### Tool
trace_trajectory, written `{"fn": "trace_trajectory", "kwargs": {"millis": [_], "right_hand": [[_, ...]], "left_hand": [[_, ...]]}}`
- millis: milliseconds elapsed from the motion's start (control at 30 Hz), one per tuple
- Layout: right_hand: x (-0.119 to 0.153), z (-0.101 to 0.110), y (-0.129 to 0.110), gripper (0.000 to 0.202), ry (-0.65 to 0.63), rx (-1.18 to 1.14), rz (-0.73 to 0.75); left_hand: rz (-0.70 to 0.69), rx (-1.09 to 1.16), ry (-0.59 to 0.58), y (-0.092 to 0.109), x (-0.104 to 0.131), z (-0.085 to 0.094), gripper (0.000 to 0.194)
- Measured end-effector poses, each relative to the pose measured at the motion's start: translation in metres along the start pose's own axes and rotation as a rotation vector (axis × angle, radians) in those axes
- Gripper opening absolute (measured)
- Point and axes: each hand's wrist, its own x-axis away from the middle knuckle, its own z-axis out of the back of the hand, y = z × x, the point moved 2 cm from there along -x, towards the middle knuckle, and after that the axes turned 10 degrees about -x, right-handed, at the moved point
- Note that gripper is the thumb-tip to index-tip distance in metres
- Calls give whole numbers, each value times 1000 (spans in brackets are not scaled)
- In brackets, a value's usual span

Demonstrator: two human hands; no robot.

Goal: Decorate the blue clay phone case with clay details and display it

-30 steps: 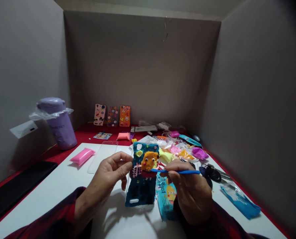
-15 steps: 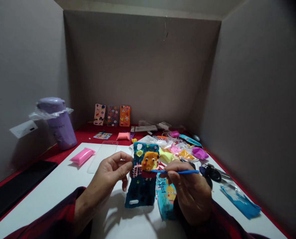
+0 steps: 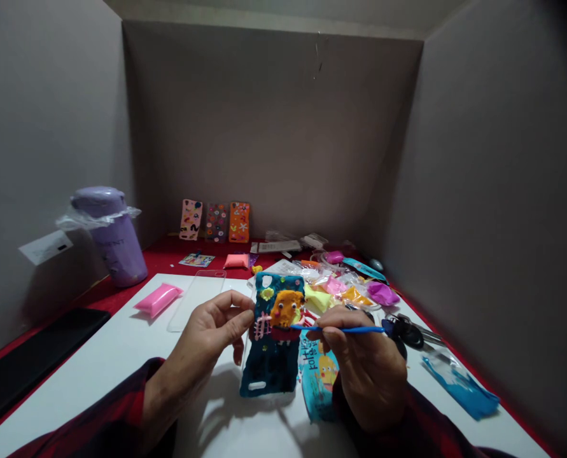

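Upright above the white board, a teal clay-covered phone case [image 3: 271, 372] is held at its left edge by my left hand [image 3: 209, 334], thumb in front. An orange clay figure [image 3: 287, 310] with two eyes sits on the case, with a pink fence shape [image 3: 263, 326] at its left. My right hand [image 3: 364, 359] pinches a thin blue tool [image 3: 354, 329]. The tool's tip is at the lower edge of the orange figure. Behind the case and right hand lies a teal printed packet [image 3: 316, 388], partly hidden.
Three decorated cases [image 3: 215, 222] stand at the back. A purple bottle [image 3: 121, 245] and a black slab [image 3: 39, 356] are on the left. Clay packets [image 3: 354, 296], scissors [image 3: 410, 332] and a blue bag [image 3: 462, 388] lie right. A pink packet [image 3: 158, 299] lies beside a clear case [image 3: 192, 305].
The blue tool in my right hand has shifted slightly to the right. My left hand and the case have hardly moved.
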Motion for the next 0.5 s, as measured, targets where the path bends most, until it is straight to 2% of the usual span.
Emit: {"fn": "trace_trajectory", "kwargs": {"millis": [167,400,500], "right_hand": [[0,0,0,10,-45,8,-4],[-2,-1,-2,9,18,34,1],[-1,-1,-1,9,-13,21,5]], "left_hand": [[13,-6,2,1,0,-1,22],[11,-10,-5,1,1,-1,21],[13,-12,-2,1,1,-1,22]]}}
